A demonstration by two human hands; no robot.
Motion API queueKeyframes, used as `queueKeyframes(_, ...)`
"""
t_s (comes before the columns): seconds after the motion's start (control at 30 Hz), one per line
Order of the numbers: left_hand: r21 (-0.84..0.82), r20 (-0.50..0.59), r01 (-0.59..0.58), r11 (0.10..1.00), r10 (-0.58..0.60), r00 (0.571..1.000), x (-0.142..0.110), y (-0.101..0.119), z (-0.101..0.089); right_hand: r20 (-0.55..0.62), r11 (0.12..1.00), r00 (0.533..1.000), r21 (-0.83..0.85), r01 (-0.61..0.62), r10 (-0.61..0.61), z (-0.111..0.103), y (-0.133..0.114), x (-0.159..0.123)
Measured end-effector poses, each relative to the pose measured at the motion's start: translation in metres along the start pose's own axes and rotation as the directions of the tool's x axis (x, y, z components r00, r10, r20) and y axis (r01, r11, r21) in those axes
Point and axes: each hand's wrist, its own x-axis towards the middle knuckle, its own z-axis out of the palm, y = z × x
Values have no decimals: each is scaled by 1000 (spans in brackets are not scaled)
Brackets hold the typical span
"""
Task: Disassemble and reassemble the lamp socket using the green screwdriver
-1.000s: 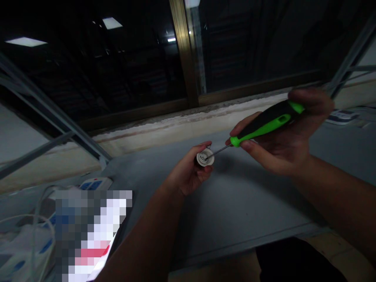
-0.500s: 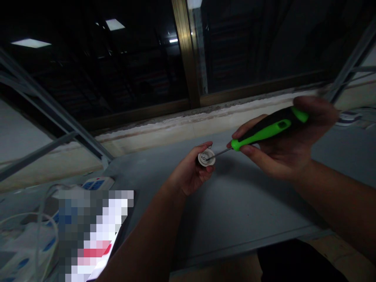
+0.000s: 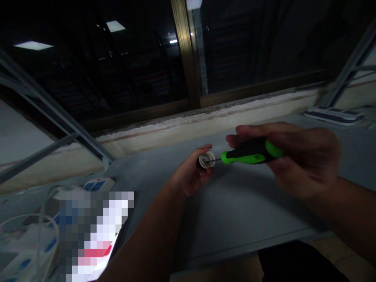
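Grey tabletop (image 3: 241,211), with a window in a brass-coloured frame (image 3: 185,51) beyond my hands. Item one: my left hand (image 3: 188,172), fingers curled, grasping a small round white fitting (image 3: 206,160) by its dark body, white face turned toward my right hand. Item two: my right hand (image 3: 305,156), clenched around a green-and-black screwdriver (image 3: 249,154), thin shaft reaching the fitting's centre. Left of my left hand: a power strip (image 3: 98,184) and white cables (image 3: 42,213).

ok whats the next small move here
Probably a slow, gentle turn of the green-and-black screwdriver: its thin shaft reaches the centre of the round white fitting, which the left hand grips, and the right hand wraps the handle.
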Motion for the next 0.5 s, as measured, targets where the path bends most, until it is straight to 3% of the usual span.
queueKeyframes(0.1,14,-23,12,1000,-12,1000,-1,0,2,-77,985,990,-133,106,-117,3,-5,-1)
queueKeyframes(0.2,14,-23,27,1000,-26,999,-1,0,3,-233,981,972,-193,-33,-13,7,-8,-2)
queueKeyframes(0.33,-4,-38,7,1000,-7,999,-2,0,4,-171,964,961,-121,-238,216,13,-10,6)
queueKeyframes(0.5,0,-40,19,1000,-19,999,-4,2,7,-108,957,966,-149,-249,235,11,-15,7)
